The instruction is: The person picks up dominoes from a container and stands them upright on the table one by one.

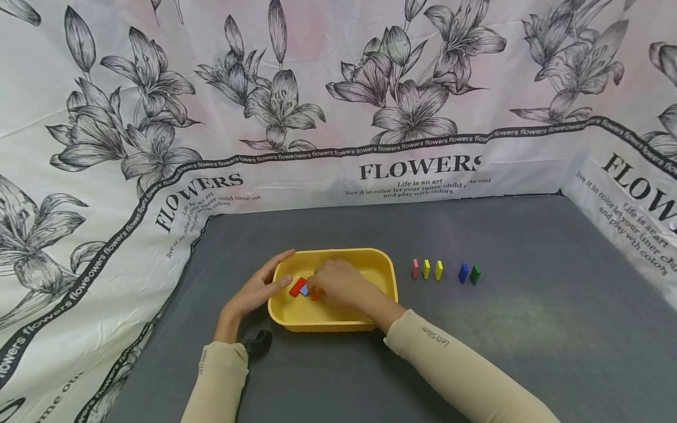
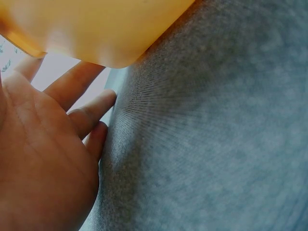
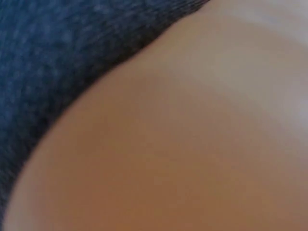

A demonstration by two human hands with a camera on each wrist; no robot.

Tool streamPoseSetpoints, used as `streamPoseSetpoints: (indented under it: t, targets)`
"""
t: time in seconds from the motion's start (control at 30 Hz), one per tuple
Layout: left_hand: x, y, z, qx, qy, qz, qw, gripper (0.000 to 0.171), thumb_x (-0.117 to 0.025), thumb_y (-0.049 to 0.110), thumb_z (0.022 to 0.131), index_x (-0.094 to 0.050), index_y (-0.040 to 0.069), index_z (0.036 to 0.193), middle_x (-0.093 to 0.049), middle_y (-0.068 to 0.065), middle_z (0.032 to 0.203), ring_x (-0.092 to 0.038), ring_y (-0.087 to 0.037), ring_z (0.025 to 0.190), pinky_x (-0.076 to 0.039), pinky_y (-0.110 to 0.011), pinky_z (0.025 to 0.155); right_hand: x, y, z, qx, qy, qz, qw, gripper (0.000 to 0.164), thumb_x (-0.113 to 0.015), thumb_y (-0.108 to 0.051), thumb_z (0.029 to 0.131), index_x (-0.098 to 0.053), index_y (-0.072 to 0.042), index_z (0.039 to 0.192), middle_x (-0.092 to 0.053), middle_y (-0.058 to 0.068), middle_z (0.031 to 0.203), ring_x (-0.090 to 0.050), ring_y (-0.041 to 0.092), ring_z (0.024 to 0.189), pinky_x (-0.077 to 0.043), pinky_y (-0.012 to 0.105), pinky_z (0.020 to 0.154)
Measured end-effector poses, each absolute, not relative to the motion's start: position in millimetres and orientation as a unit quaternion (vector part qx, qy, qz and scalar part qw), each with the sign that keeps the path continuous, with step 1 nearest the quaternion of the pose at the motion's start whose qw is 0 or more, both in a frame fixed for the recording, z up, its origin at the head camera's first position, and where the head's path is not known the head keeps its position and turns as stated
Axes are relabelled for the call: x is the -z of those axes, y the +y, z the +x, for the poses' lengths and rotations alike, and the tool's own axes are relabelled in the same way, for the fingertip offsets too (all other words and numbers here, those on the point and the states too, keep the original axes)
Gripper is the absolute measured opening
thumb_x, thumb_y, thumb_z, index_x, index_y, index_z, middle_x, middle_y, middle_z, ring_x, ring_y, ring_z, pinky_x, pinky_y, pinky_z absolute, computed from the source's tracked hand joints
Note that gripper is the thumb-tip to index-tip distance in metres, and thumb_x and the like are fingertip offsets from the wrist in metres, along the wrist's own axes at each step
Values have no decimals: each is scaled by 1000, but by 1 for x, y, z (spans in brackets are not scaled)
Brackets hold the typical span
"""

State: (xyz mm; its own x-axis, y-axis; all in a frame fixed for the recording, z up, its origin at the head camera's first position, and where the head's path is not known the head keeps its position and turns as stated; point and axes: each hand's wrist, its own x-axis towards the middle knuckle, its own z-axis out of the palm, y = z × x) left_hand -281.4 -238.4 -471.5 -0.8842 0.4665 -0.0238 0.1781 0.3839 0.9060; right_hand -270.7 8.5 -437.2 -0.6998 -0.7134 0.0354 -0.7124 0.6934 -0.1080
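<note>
A yellow plastic tray lies on the grey cloth. My left hand holds its left end, thumb over the rim and the other fingers along the outside. In the left wrist view those fingers stretch beside the tray wall. Inside the tray, my right hand reaches down with bent fingers at an orange block; I cannot tell if it is pinched. Left of it lie a red block and a blue block. Skin and dark cloth fill the right wrist view.
Right of the tray stand small upright blocks in a row: a pink one, two yellow ones, a blue one and a green one. A flower-printed cloth hangs behind and along both sides.
</note>
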Motion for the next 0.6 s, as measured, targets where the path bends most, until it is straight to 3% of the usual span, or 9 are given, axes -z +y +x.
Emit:
streamPoseSetpoints:
  t: [0.3, 0.6]
  targets:
    - [472, -238, -281, -523, 818, 193, 141, 61, -59, 34, 103, -33, 37, 158, -30, -1, 167, -39, -33, 148, -35, -58, 119, 432, 2, -264, 34, 922, -385, 22, 19, -71, -14, 95, -76, -25, 109, -73, -6, 96, -59, 12, 78, -53, 24, 78]
    - [473, -238, -282, -521, 818, 200, 141, 62, -58, 31, 103, -32, 32, 159, -28, -4, 168, -38, -35, 148, -35, -57, 120, 429, 2, -260, 27, 929, -368, 35, 11, -70, -15, 95, -77, -24, 98, -63, -6, 80, -53, 13, 73, -47, 24, 68]
